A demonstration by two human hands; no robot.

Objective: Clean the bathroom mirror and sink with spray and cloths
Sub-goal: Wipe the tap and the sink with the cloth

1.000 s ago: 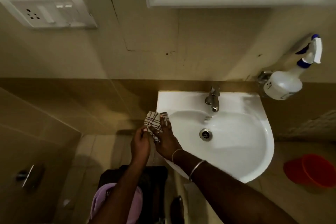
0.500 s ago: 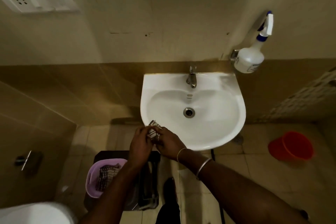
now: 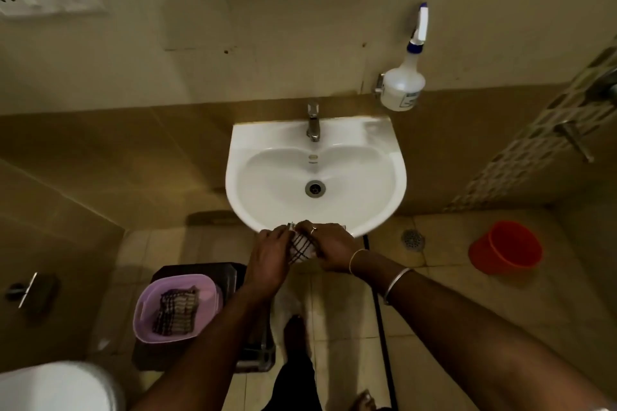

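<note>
Where the front rim of the white sink (image 3: 377, 133) curves nearest the camera, a checked cloth (image 3: 302, 248) is held between the left hand (image 3: 270, 257) and the right hand (image 3: 334, 248). The grip of each hand is closed round the cloth, with fingers curled over it, so that only a small bunched part is seen between them, just at the sink's front edge. A ring is worn on the right hand and bangles on that wrist. The tap (image 3: 313, 122) is set at the back of the sink, and the drain (image 3: 315, 188) lies at the middle of the bowl. A spray bottle (image 3: 402, 87) is hung on the wall above and to the right of the sink, well apart from both hands. A second checked cloth (image 3: 175, 312) is laid in a purple basin (image 3: 208, 292) on a dark stool (image 3: 230, 274) at the lower left. A red bucket (image 3: 504, 247) is seen on the floor at the right.
</note>
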